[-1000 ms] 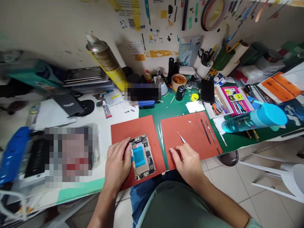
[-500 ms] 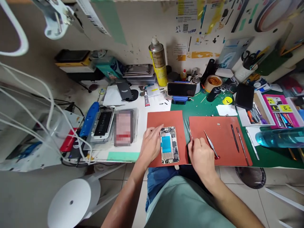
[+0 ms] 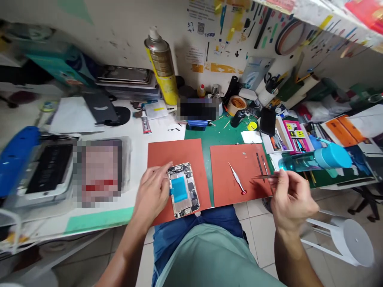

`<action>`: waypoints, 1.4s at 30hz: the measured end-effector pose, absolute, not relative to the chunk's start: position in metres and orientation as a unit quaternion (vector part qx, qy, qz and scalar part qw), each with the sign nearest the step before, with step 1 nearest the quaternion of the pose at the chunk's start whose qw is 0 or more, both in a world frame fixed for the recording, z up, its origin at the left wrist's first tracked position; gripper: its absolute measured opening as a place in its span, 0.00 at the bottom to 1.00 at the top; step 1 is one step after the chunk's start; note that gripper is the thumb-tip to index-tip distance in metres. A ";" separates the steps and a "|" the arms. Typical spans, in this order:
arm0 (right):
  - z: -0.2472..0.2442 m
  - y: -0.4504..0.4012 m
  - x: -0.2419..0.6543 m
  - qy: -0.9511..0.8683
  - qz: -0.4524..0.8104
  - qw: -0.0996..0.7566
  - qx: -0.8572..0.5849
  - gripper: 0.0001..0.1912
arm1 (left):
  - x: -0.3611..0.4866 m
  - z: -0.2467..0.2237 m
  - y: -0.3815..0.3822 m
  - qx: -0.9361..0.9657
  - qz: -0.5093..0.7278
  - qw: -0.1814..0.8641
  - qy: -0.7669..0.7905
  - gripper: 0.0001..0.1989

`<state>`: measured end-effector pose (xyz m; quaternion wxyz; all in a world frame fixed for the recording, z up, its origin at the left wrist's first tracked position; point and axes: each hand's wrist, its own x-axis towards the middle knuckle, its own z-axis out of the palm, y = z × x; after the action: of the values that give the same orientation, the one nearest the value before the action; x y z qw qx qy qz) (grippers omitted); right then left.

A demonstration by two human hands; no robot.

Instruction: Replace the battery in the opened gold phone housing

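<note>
An opened phone body (image 3: 184, 190) with a blue patch inside lies on the left reddish-brown mat (image 3: 191, 149). My left hand (image 3: 152, 191) rests at its left edge, fingers closed around that side. Over the right end of the other mat (image 3: 221, 191), my right hand (image 3: 290, 199) is raised, pinching thin tweezers (image 3: 266, 176) that point left. A screwdriver (image 3: 237, 179) with a red end lies on that right mat, left of the tweezers. Two dark slim tools (image 3: 260, 162) and tiny pale parts (image 3: 244, 154) are farther back on it.
A blue bottle (image 3: 317, 158) lies just beyond my right hand. Behind the mats stand a yellow spray can (image 3: 163, 67) and a tape roll (image 3: 237, 105). Another phone (image 3: 49, 165) is at the left; a white stool (image 3: 356, 241) stands at the lower right.
The view has turned right. My right hand has moved right and up from between the mats with the tweezers, which now point left. My left hand remains at the phone body.
</note>
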<state>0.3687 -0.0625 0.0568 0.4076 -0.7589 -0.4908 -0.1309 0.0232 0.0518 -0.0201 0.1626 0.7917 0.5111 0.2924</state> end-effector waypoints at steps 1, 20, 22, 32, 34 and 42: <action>0.054 -0.059 0.371 -0.477 -0.144 0.403 -0.768 0.16 | 0.023 -0.020 0.052 0.794 0.294 0.156 0.509 0.23; 0.007 -0.018 0.399 -0.461 0.030 0.493 -0.737 0.11 | 0.020 -0.025 0.055 0.824 0.253 0.093 0.499 0.22; -0.001 -0.015 0.400 -0.461 0.014 0.490 -0.740 0.11 | 0.019 -0.024 0.054 0.828 0.242 0.095 0.496 0.23; -0.006 -0.012 0.400 -0.499 -0.032 0.454 -0.738 0.11 | 0.021 -0.016 0.055 0.840 0.251 0.088 0.473 0.25; -0.007 -0.011 0.400 -0.500 -0.033 0.453 -0.737 0.11 | 0.021 -0.017 0.055 0.839 0.250 0.086 0.475 0.24; -0.010 -0.012 0.401 -0.494 -0.025 0.459 -0.738 0.10 | 0.021 -0.019 0.055 0.836 0.265 0.085 0.473 0.22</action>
<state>0.4008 -0.0116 -0.0098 0.4594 -0.7376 -0.4943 -0.0253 0.0211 0.0550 -0.0187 0.0852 0.8358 0.4731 0.2652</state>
